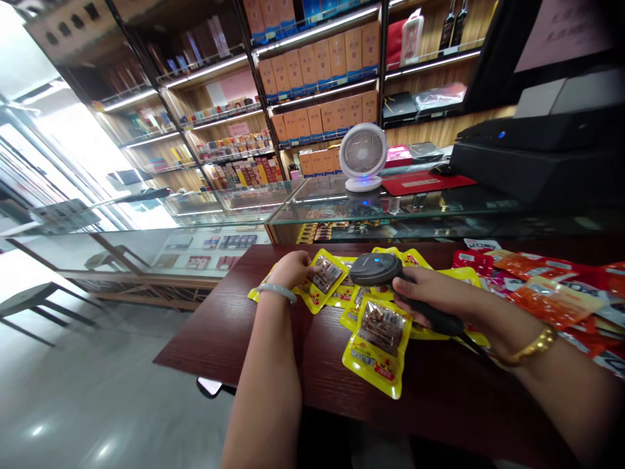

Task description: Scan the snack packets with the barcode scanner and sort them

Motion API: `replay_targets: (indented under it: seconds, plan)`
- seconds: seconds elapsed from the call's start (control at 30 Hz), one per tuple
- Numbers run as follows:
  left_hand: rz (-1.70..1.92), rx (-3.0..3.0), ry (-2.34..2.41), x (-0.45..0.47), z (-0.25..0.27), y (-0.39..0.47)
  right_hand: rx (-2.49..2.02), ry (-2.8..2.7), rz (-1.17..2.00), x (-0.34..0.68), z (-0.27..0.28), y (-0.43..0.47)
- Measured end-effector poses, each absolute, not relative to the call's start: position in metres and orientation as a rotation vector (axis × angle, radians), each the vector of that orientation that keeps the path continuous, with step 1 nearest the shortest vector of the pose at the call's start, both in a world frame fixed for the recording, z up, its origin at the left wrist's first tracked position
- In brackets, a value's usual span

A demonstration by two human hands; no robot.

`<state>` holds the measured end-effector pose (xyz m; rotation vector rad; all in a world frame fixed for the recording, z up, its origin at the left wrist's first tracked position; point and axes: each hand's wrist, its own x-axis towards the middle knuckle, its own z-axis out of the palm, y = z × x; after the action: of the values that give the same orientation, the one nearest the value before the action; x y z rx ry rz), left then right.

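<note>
Head view: one yellow packet (pixel 378 348) lies nearest, on the near side of the scanner (pixel 375 270), which the right hand (pixel 432 292) grips. Left of the scanner, the left hand (pixel 291 270) pinches a second packet (pixel 327 276); to me it looks light, pliable, slick, best taken by its edge. Beyond the scanner stands a fan (pixel 362 151).

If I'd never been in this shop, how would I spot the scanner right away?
Find the dark wooden table beside the glass counter. Yellow packets lie on it, and the right hand holds the scanner over them. Unlike those flat, shiny packets, it is dark, with a rounded head and a small blue light.
</note>
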<state>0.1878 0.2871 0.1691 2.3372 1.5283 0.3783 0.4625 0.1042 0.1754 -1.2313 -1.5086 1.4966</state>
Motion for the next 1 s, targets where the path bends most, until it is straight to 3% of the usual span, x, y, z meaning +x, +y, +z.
replay_targets:
  seconds: [0.27, 0.47, 0.57, 0.7, 0.83, 1.0]
  plan:
    - [0.584, 2.28, 1.459, 0.194, 0.167, 0.286, -1.249, -1.464, 1.49, 0.459, 0.182, 0.102]
    - [0.656, 1.948, 1.012, 0.212, 0.16, 0.277, -1.251, -1.493, 1.501, 0.459, 0.179, 0.104]
    - [0.774, 2.073, 1.568, 0.196, 0.166, 0.286, -1.244, -1.471, 1.5, 0.459, 0.174, 0.106]
    - [0.468, 1.856, 2.285, 0.17, 0.167, 0.301, -1.219, -1.463, 1.524, 0.459, 0.169, 0.107]
    - [0.331, 1.852, 2.297, 0.168, 0.153, 0.306, -1.222, -1.473, 1.519, 0.456, 0.169, 0.107]
    - [0.528, 1.912, 2.053, 0.169, 0.145, 0.313, -1.22, -1.482, 1.519, 0.454, 0.172, 0.106]
